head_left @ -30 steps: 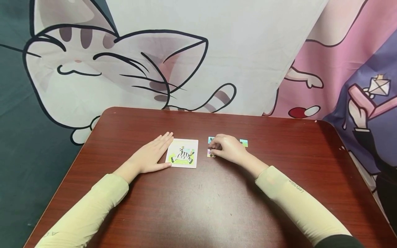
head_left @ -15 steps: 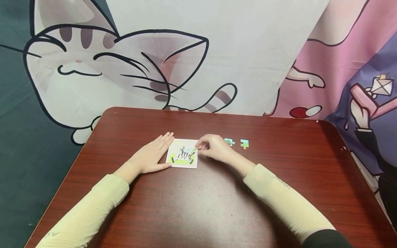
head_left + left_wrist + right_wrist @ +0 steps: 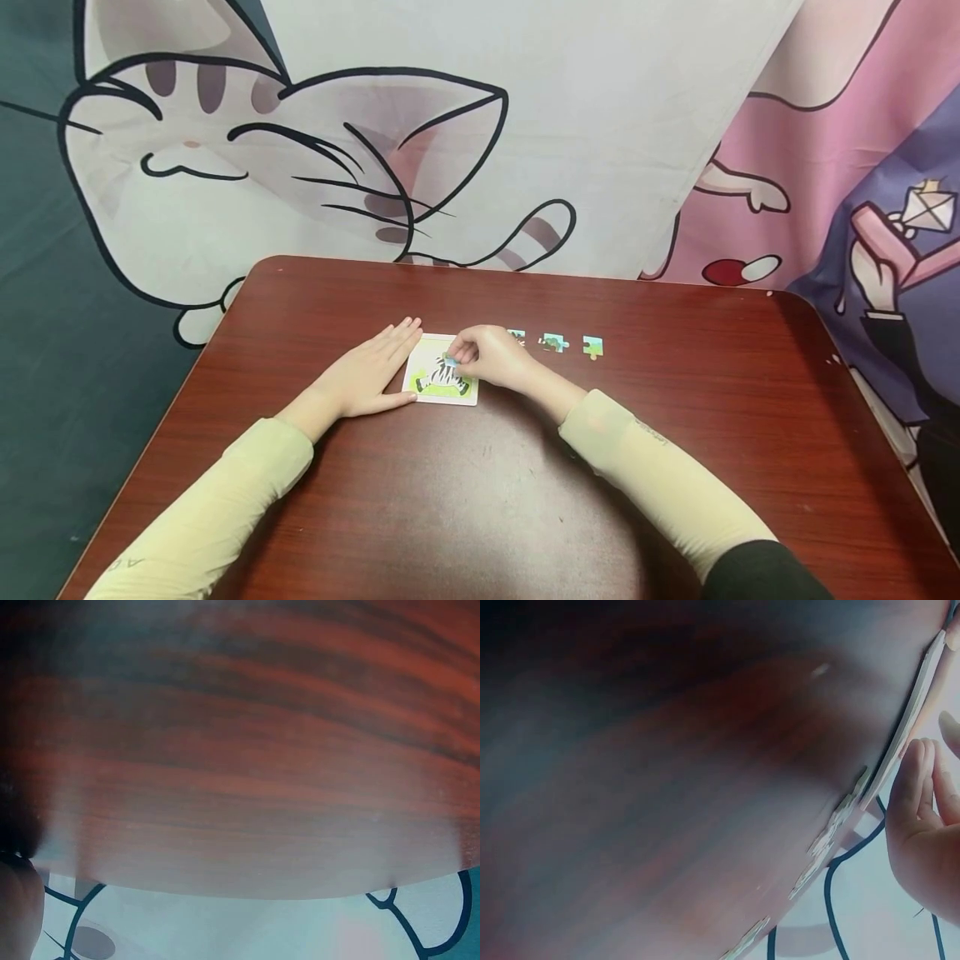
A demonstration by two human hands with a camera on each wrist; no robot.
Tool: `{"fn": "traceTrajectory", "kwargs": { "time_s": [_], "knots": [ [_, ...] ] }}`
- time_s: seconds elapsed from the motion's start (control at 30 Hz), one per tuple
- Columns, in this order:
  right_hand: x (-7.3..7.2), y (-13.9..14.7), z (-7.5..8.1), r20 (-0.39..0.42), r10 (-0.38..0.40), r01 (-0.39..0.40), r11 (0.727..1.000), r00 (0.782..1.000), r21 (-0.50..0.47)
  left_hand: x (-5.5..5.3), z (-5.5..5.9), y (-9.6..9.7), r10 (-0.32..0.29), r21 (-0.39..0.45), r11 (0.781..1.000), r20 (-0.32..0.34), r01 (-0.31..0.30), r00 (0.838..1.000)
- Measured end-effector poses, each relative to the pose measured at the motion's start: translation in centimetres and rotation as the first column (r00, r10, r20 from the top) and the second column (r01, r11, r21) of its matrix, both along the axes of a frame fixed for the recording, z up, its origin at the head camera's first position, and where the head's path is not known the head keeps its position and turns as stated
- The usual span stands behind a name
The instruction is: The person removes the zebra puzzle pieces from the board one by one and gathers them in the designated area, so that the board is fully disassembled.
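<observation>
A square puzzle board with a white border and a running zebra on green lies on the table in the head view. My left hand rests flat at its left side, fingers straight, fingertips and thumb right at the border. My right hand is over the board's upper right part, thumb and fingers pinching a small puzzle piece with blue on it. The fingers hide most of that piece and the picture beneath. In the right wrist view, my right hand is beside the board's edge.
Right of the board, loose puzzle pieces lie in a row: one partly behind my right hand, another in the middle and a third farthest right. The brown table ends at a cartoon cat cloth.
My right hand has moved left from the loose pieces, past the board's right edge, and over the zebra picture with a piece pinched. My left hand has stayed at the board.
</observation>
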State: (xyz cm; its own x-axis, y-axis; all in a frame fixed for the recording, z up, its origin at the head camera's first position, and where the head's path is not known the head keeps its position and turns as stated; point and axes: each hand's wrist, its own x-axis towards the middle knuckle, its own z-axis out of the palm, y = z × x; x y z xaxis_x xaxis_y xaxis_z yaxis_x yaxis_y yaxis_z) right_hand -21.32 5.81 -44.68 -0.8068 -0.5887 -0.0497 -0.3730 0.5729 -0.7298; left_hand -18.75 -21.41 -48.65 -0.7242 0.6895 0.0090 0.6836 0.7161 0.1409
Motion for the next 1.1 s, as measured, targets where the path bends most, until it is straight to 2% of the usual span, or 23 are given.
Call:
{"fn": "traceTrajectory", "kwargs": {
  "time_s": [0.7,1.1],
  "knots": [
    [-0.4,-1.4,-0.6,0.01,-0.035,0.035,0.998,0.999,0.05,0.0,0.1,0.0,0.012,-0.007,1.0,0.025,-0.012,1.0],
    [-0.1,-1.6,-0.7,-0.037,-0.065,0.068,0.993,0.997,0.098,0.0,0.0,0.0,0.004,-0.002,1.0,0.001,-0.004,1.0]
  ]
}}
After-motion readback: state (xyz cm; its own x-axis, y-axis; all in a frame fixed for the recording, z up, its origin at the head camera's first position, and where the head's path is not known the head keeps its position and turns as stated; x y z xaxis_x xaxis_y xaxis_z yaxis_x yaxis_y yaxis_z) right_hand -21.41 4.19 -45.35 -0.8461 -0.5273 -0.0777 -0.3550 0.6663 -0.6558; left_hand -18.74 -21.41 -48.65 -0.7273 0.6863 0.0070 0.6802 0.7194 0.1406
